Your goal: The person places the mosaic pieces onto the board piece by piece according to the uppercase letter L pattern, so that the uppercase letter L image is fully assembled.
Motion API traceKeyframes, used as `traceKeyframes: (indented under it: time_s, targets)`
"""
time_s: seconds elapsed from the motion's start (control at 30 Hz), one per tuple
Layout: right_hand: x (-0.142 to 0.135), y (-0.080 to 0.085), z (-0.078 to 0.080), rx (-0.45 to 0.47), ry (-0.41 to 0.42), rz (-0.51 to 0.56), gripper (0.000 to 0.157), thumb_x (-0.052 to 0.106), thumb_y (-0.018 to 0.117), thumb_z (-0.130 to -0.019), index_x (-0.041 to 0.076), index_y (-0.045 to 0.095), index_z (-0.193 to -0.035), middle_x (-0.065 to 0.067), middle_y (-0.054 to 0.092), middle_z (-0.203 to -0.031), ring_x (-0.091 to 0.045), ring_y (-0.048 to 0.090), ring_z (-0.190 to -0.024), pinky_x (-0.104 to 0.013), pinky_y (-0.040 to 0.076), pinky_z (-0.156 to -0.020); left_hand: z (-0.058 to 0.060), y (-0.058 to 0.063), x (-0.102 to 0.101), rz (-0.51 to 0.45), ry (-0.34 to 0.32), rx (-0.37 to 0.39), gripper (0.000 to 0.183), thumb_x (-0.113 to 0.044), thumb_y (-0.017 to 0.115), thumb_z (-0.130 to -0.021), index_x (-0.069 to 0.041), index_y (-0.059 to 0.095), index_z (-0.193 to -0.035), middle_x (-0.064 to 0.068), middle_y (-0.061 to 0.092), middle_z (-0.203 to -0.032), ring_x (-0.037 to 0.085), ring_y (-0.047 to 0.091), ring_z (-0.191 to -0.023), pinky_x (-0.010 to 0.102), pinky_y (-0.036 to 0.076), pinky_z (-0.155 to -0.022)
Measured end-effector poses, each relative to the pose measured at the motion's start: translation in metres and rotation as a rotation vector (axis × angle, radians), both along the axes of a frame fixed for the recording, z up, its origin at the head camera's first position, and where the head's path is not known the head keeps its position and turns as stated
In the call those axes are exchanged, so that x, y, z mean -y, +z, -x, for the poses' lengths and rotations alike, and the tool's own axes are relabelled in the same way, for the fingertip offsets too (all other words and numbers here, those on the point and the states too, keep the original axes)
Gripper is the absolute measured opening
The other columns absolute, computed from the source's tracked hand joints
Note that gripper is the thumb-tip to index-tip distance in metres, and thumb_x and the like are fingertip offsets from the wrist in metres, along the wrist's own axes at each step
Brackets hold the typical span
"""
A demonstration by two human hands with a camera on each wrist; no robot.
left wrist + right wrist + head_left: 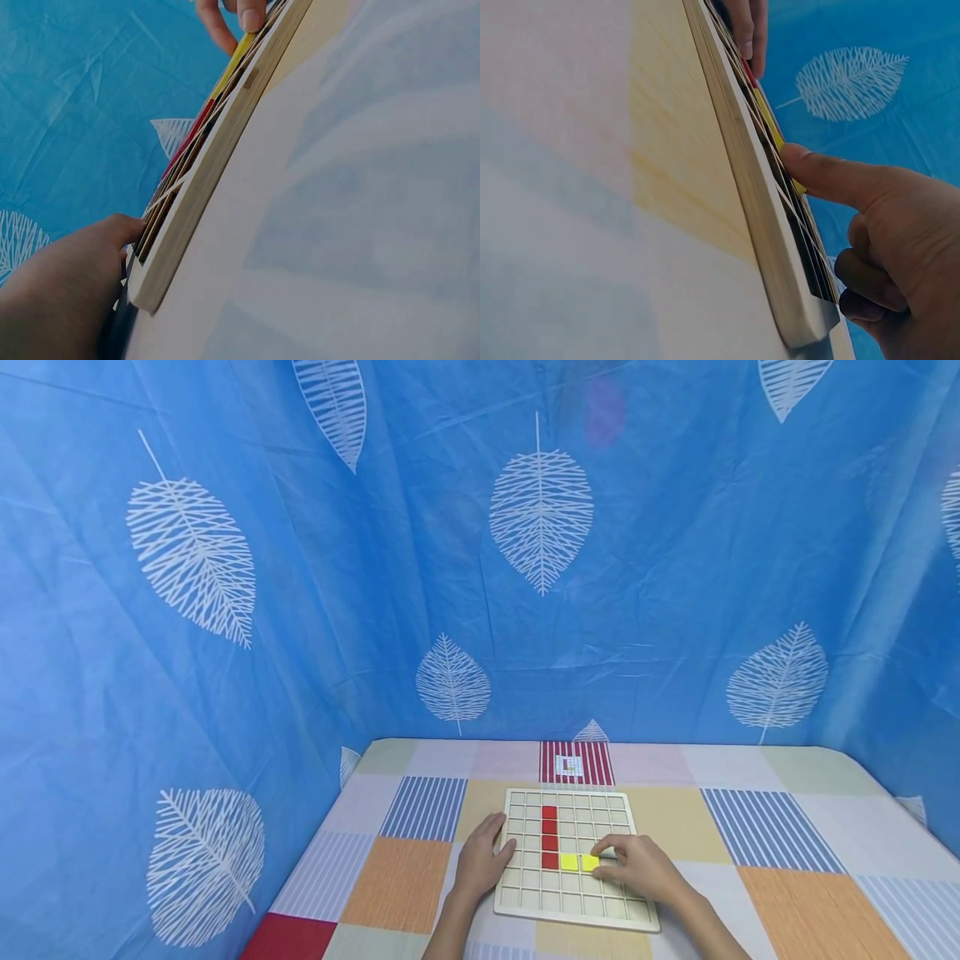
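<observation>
A pale wooden grid board (528,902) lies flat on the table. Red square tiles (550,842) form a column in its cells. To the right of the lowest red tile sit two yellow tiles, a left one (569,862) and a right one (589,863). My right hand (641,866) pinches the right yellow tile between thumb and index finger; the thumb (799,152) shows on it in the right wrist view. My left hand (480,858) rests at the board's left edge, thumb and fingers spread along the rim. Its other fingers are partly hidden.
Behind the board lies a small white card (568,766) with a red and yellow grid pattern. A patchwork cloth (397,877) covers the table. Blue curtains (637,568) with white leaf prints hang around its back and sides.
</observation>
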State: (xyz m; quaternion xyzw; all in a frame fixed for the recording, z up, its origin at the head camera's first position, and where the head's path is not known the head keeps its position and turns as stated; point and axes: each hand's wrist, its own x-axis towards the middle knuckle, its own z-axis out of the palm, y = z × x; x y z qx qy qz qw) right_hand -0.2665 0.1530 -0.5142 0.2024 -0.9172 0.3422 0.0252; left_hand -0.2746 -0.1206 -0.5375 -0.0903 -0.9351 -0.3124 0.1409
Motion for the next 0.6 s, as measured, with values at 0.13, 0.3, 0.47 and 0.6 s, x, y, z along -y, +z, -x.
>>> traceKeyframes:
  time_s: [0.13,0.3,0.47,0.6]
  targets:
    - [0.0012,-0.0004,0.0002,-0.001,-0.003,-0.008,0.031,0.044,0.075,-0.069,0.022,0.069,-0.091,0.013,0.035,-0.048,0.0,0.024,-0.043,-0.016,0.023,-0.039,0.0014,-0.0018,-0.0008,0.001,0.001,-0.003,0.049,-0.028,0.06,-0.088,-0.002,0.053,-0.128,0.015,0.051,-0.131,0.031,0.045,-0.123,0.044,0.038,-0.101]
    - [0.0019,-0.0005,0.0005,0.004,-0.02,-0.023,0.032,0.045,0.075,-0.069,0.023,0.069,-0.091,0.013,0.035,-0.049,0.0,0.024,-0.044,-0.016,0.023,-0.039,0.0025,-0.0031,-0.0017,0.002,0.002,-0.011,0.048,-0.028,0.061,-0.088,-0.002,0.053,-0.128,0.015,0.051,-0.131,0.032,0.045,-0.122,0.044,0.038,-0.1]
    - [0.0016,0.0003,0.0002,-0.001,-0.026,-0.02,0.032,0.044,0.076,-0.068,0.023,0.069,-0.092,0.012,0.034,-0.049,-0.001,0.024,-0.044,-0.017,0.022,-0.039,0.0021,-0.0029,-0.0026,-0.008,0.006,-0.018,0.047,-0.026,0.061,-0.088,-0.002,0.053,-0.127,0.015,0.051,-0.131,0.031,0.045,-0.123,0.044,0.038,-0.101]
    - [-0.0004,0.0035,-0.0005,-0.002,-0.056,0.0,0.03,0.043,0.076,-0.07,0.023,0.069,-0.093,0.012,0.033,-0.048,-0.001,0.023,-0.044,-0.017,0.023,-0.039,0.0018,-0.0016,-0.0018,-0.027,0.004,0.0,0.048,-0.027,0.061,-0.088,-0.002,0.053,-0.128,0.015,0.051,-0.131,0.032,0.045,-0.123,0.045,0.037,-0.101]
